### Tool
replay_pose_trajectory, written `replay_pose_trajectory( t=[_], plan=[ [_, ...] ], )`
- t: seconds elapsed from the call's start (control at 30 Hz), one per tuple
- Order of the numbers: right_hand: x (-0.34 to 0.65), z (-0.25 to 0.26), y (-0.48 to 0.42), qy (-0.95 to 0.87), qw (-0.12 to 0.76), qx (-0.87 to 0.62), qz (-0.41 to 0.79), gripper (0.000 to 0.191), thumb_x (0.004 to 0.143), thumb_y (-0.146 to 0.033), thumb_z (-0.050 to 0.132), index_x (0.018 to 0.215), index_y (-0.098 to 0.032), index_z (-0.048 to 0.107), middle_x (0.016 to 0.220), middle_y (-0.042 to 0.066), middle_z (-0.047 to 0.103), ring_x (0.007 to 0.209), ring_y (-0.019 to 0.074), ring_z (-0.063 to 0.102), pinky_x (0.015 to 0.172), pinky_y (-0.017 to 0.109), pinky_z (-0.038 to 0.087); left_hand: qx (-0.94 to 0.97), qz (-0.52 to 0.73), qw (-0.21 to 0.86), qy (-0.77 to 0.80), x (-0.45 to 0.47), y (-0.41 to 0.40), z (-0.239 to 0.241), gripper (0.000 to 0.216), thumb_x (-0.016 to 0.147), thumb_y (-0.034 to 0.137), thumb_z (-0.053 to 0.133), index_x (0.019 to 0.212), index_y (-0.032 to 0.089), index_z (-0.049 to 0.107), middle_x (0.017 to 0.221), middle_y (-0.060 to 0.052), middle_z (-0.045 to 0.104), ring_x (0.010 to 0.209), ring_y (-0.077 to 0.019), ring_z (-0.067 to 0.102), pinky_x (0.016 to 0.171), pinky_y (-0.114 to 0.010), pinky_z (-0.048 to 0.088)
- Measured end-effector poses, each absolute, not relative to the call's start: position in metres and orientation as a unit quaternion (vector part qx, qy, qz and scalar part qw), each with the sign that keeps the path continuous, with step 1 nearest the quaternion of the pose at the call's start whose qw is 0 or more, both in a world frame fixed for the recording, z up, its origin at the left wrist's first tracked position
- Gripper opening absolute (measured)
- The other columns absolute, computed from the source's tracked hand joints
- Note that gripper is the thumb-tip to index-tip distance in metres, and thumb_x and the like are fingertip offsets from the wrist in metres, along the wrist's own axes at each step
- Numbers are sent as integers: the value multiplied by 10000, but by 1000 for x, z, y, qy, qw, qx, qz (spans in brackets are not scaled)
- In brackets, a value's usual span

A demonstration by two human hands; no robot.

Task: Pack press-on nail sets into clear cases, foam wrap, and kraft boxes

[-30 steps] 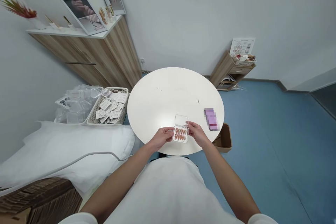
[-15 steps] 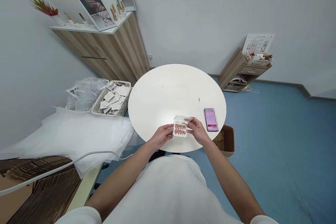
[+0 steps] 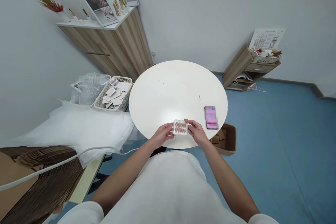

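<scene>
A small clear plastic case of press-on nails (image 3: 180, 127) is held over the near edge of the round white table (image 3: 168, 91). Two rows of pinkish nails show through its lid, which lies down over them. My left hand (image 3: 163, 135) grips the case's left side between thumb and fingers. On the right side, my right hand (image 3: 196, 131) holds it too, with fingers along the upper corner. A phone (image 3: 211, 117) with a pink-purple screen lies on the table to the right of my right hand.
To the left stand a white basket of printed cards (image 3: 115, 94) and a heap of clear plastic packaging (image 3: 89, 87). White sheets (image 3: 84, 126) lie nearer, crossed by a cable (image 3: 94, 153). An open cardboard box (image 3: 228, 140) sits on the floor at right. Behind are a wooden cabinet (image 3: 126, 42) and a small shelf (image 3: 236, 66).
The case's clear lid, raised half a second ago, has come down over the nails. Both hands stay on the case, and the view has shifted slightly.
</scene>
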State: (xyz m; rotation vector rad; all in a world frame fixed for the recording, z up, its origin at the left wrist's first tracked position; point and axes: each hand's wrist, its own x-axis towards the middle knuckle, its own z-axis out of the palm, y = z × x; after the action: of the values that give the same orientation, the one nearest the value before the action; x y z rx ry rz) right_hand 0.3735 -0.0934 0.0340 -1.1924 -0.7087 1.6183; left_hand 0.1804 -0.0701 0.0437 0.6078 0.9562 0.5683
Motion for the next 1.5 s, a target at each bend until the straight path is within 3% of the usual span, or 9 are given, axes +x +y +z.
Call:
replay_pose_trajectory(
  t=[0.27, 0.53, 0.77, 0.97, 1.1, 1.2, 1.3, 1.37, 1.5],
  plan=[
    [370, 30, -96, -267, 475, -496, 676, 384, 691, -385, 598, 1051, -276, 524, 1165, 45, 525, 951, 164, 570, 820, 343, 480, 340, 290, 741, 501, 176, -75, 36, 554, 650, 359, 682, 1134, 166, 493, 850, -74, 646, 729, -136, 608, 739, -302, 461],
    [361, 26, -104, -295, 437, -547, 650, 442, 612, -413, 675, 967, -204, 516, 639, -41, 553, 591, 141, 607, 723, 352, 481, 383, 290, 712, 513, 174, -74, 37, 578, 661, 413, 644, 1168, 193, 473, 884, -59, 634, 815, -153, 592, 792, -336, 417],
    [366, 21, -100, -305, 449, -543, 641, 449, 604, -407, 676, 960, -189, 509, 594, -43, 546, 565, 123, 551, 666, 325, 449, 496, 217, 630, 557, 173, -73, 39, 356, 692, 493, 548, 771, 157, 636, 800, -43, 624, 784, -159, 544, 718, -286, 395],
    [364, 20, -95, -332, 430, -551, 633, 468, 608, -418, 659, 985, -193, 497, 591, -43, 532, 506, 103, 488, 558, 286, 428, 519, 223, 594, 572, 172, -69, 37, 357, 690, 490, 545, 724, 144, 627, 715, -28, 602, 664, -134, 509, 618, -254, 378],
    [360, 17, -91, -365, 409, -550, 630, 533, 636, -426, 629, 1086, -200, 455, 651, -23, 558, 539, 114, 511, 567, 291, 446, 510, 225, 595, 579, 168, -69, 36, 367, 693, 497, 538, 730, 141, 619, 690, -22, 592, 640, -127, 504, 609, -252, 377],
    [358, 19, -90, -431, 401, -555, 588, 720, 625, -387, 652, 1247, -249, 317, 985, 57, 576, 746, 151, 574, 722, 355, 467, 500, 226, 602, 580, 162, -67, 36, 376, 696, 507, 530, 740, 143, 617, 692, -20, 592, 637, -127, 505, 612, -252, 384],
    [357, 25, -86, -543, 372, -548, 517, 865, 593, -329, 690, 1312, -328, 209, 1330, 81, 334, 1016, 212, 511, 851, 418, 430, 502, 227, 610, 570, 154, -63, 38, 362, 705, 499, 527, 743, 148, 609, 704, -23, 591, 649, -133, 513, 613, -253, 394],
    [354, 28, -81, -613, 339, -531, 477, 782, 633, -301, 661, 1300, -342, 254, 1382, 52, 258, 1116, 235, 444, 900, 434, 404, 511, 227, 612, 559, 148, -58, 38, 342, 713, 485, 527, 744, 154, 606, 714, -22, 593, 657, -136, 522, 623, -260, 404],
    [338, 29, -67, -670, 299, -528, 428, 526, 721, -255, 567, 1218, -329, 410, 1354, 19, 319, 1202, 239, 365, 950, 436, 380, 521, 231, 611, 550, 132, -47, 33, 314, 727, 461, 525, 762, 161, 608, 760, -29, 605, 706, -146, 540, 659, -267, 421]
  ],
)
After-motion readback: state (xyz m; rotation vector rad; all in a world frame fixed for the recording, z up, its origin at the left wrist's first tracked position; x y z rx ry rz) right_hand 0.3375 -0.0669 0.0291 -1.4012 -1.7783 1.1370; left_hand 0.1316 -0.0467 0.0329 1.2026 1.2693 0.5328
